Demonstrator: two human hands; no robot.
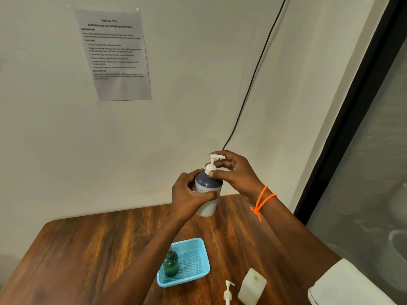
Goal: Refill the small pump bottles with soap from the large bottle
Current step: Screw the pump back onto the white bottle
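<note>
A pale wall fills the upper part of the frame, with a printed sheet of paper taped at the upper left and a thin black cable running down from the top toward the centre. At the right edge there is a dark frame with a grey glass panel. A brown wooden table takes the lower part. In the middle of the frame, held above the far edge of the table, is a pump bottle with a dark blue shoulder and a white body. Its long axis is almost upright, slightly tilted, the bottom toward the table and the white pump head pointing up. The left hand is wrapped around the body of the bottle, fingers curled around it and thumb across the front. The right hand is at the top: its thumb and fingers are bent and pinch the pump collar and head. On the right wrist is an orange string bracelet. In the lower centre a light blue mesh basket sits on the table with a small green bottle inside, at its left side. To the right of the basket, near the bottom edge, a loose white pump lies beside a whitish translucent bottle with an open mouth. A white sleeve shows at the lower right.
</note>
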